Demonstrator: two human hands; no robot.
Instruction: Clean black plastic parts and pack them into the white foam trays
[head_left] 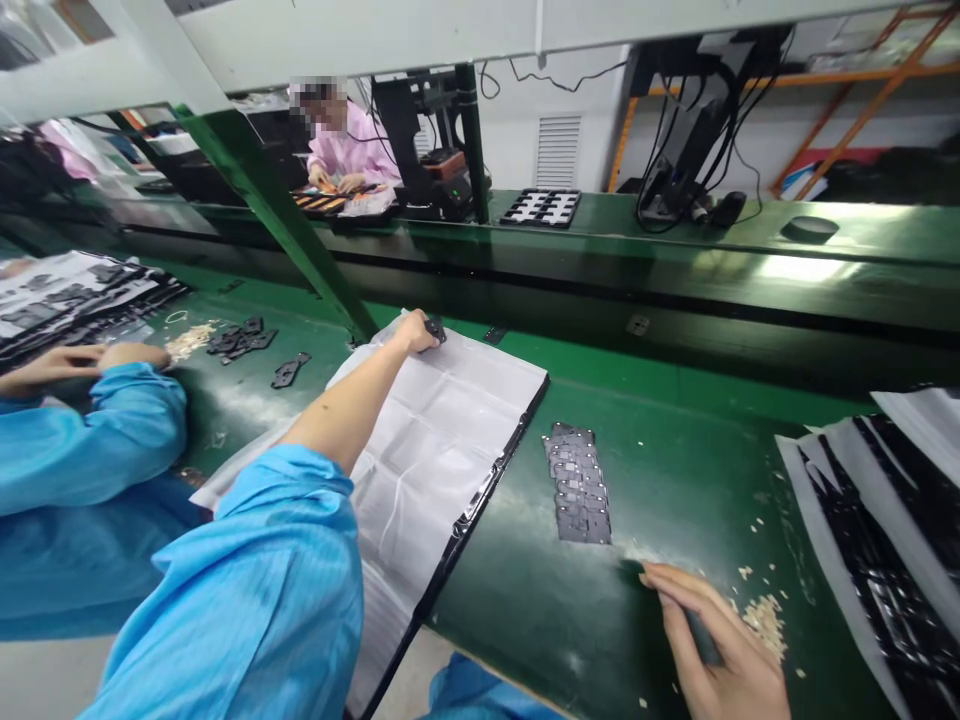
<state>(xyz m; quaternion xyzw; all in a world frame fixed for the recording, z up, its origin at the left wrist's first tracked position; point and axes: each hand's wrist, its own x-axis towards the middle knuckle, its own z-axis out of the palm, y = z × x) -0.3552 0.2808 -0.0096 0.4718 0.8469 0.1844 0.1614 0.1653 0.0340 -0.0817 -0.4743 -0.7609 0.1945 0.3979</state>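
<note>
My left hand (pixel 417 332) reaches to the far end of a white sheet (pixel 457 400) and is closed on a small black part (pixel 435 330). The sheet lies over a black tray with a shiny edge. To its right, an overlapping column of flat dark parts (pixel 577 485) rests on the green table (pixel 675 450). Below and right of that column is my right hand (pixel 712 640), thumb and index finger extended close together near the table surface. Whether anything small is between its fingertips cannot be made out.
Small pale bits (pixel 765 625) lie beside my right hand. Black trays with white sheets (pixel 885 530) stand at the right. A neighbour's blue sleeves (pixel 142 420) and loose black parts (pixel 244 340) are at left. A green post (pixel 277 220) slants near my left arm.
</note>
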